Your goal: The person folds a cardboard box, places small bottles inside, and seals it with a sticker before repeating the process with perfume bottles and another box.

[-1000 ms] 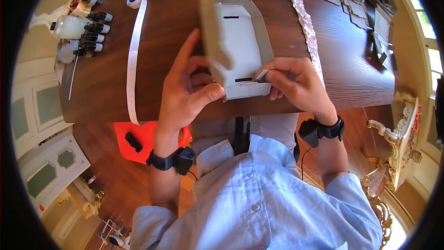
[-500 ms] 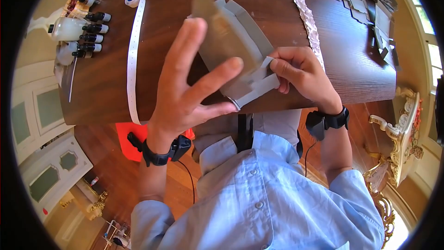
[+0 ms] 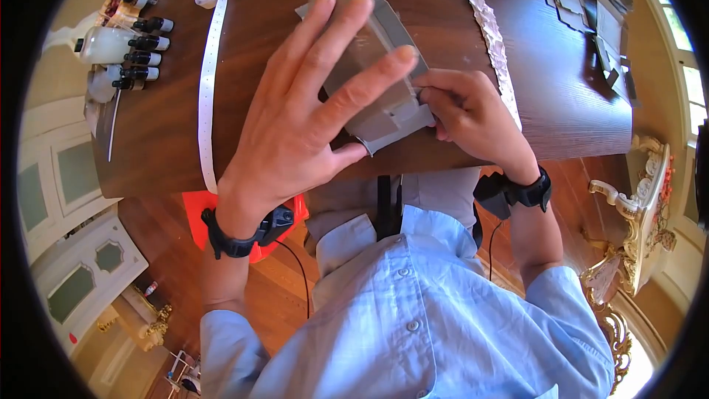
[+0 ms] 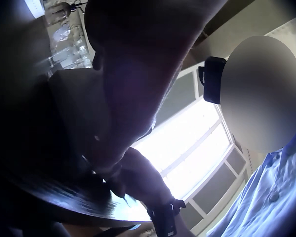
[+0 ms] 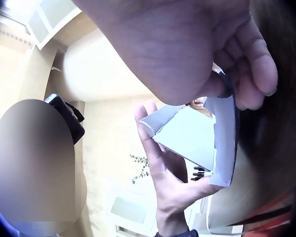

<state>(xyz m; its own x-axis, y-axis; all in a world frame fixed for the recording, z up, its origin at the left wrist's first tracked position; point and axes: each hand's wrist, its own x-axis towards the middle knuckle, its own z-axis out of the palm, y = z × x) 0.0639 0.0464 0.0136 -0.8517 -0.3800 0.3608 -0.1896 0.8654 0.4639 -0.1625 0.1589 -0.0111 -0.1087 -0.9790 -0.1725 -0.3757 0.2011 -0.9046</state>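
Note:
A grey cardboard box stands tilted near the table's front edge, its lid partly folded over the tray. My left hand spreads its long, straight fingers over the lid, the thumb touching the near left corner. At the near right corner my right hand pinches the box's side between thumb and curled fingers. In the right wrist view the box's white inside shows between the lid and a side wall, with my left hand behind it. The left wrist view is dark; my right hand appears low there.
On the left of the table lie a partly unrolled white tape and several dark bottles. A crumpled pale strip runs beyond the box. Flat grey cardboard pieces lie at the back right. Below is a red object.
The lid has swung from upright down over the tray, and the box has turned at an angle. My left hand has spread and moved over the lid. The right hand keeps its hold.

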